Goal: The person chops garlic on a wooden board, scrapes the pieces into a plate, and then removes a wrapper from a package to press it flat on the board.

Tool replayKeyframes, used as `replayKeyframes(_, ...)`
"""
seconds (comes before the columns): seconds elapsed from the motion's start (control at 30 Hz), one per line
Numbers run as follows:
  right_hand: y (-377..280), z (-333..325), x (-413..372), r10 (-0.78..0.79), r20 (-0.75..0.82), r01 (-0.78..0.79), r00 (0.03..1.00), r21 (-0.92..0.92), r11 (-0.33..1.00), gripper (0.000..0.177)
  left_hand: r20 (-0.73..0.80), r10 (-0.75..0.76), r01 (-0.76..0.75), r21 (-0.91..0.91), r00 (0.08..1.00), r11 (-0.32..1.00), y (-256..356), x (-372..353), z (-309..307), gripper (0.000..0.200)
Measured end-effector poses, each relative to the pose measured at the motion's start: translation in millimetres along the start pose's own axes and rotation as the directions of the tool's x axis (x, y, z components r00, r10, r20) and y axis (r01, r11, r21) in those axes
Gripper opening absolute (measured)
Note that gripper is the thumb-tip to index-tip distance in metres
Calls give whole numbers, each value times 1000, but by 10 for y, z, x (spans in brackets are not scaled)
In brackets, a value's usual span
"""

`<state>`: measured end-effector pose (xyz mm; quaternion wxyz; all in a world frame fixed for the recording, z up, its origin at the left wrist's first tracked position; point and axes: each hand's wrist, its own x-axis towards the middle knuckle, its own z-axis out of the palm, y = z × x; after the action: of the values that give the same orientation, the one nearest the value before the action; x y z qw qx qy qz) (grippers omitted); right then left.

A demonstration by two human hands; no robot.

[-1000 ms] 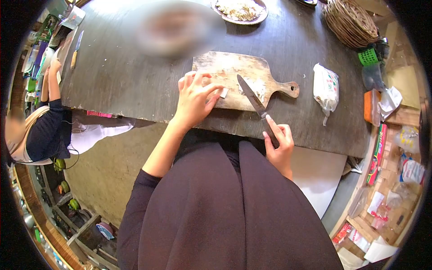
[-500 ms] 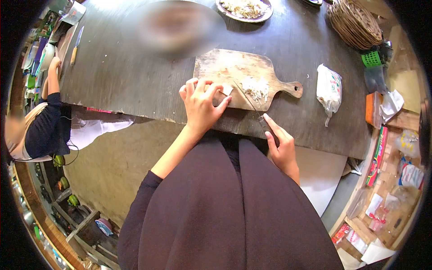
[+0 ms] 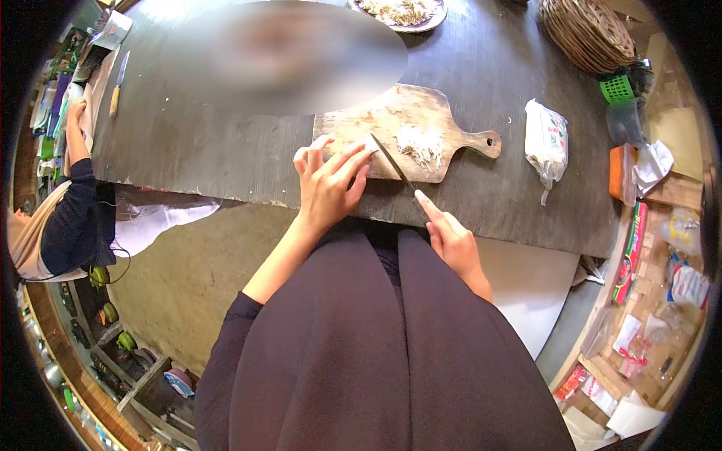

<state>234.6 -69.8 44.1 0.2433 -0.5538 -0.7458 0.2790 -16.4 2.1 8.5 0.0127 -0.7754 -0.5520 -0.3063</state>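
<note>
A wooden cutting board [image 3: 414,105] with a handle lies at the table's near edge. My left hand [image 3: 329,184] rests on its left part, fingers bent over a small pale piece of food [image 3: 370,146], mostly hidden under the fingertips. My right hand [image 3: 453,242] grips the handle of a kitchen knife [image 3: 394,165], index finger stretched along it. The blade slants up and left across the board, its tip beside the left fingertips. Just right of the blade sits a heap of thin pale shreds [image 3: 423,145].
A plate [image 3: 430,27] of similar shreds stands at the back. A white plastic packet [image 3: 547,139] lies to the right, below a wicker basket [image 3: 590,37]. Another knife [image 3: 116,90] lies far left, near another person's arm [image 3: 77,139]. Part of the table is blurred.
The knife and my right hand have moved left and slightly up, bringing the blade closer to my left fingers. My left fingers now cover more of the pale piece.
</note>
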Motion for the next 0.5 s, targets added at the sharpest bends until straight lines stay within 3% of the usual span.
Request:
replayKeyframes(0.27, -134, 122, 7, 91, 66, -86, 994, -67, 994, 56, 28, -14, 15, -13, 1000, 1000, -45, -18, -2, 28)
replayKeyframes(0.37, -57, 195, -2, 0, 0, 0, 1000, -128, 992, 60, 22, -11, 11, -12, 1000, 1000, -46, -6, -15, 25)
replayKeyframes(0.5, -66, 196, 3, 5, 13, -3, 1000, -113, 994, 61, 5, -8, 8, -22, 1000, 1000, -60, -13, 30, 24)
